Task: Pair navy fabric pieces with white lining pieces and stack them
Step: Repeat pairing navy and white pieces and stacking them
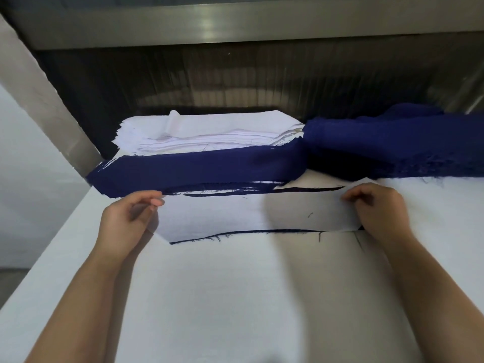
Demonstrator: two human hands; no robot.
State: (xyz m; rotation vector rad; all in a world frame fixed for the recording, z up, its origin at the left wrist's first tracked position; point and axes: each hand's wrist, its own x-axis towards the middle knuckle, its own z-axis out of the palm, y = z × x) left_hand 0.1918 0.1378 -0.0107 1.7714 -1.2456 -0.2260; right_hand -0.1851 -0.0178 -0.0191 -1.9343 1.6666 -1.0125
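A long white lining piece (251, 213) lies on a navy fabric piece (199, 238), whose frayed edge shows along its near side. My left hand (125, 218) pinches the lining's left end. At the right end my right hand (377, 208) grips it with curled fingers. Just behind lies a stack of navy pieces with white edges between them (199, 171). Farther back sits a thick stack of white lining pieces (209, 134). A heap of navy fabric (392, 142) lies at the back right.
Everything rests on a white table (248, 297) whose left edge runs diagonally at the left. A metal post (44, 100) slants at the left, and a metal shelf edge (235, 22) crosses overhead at the back.
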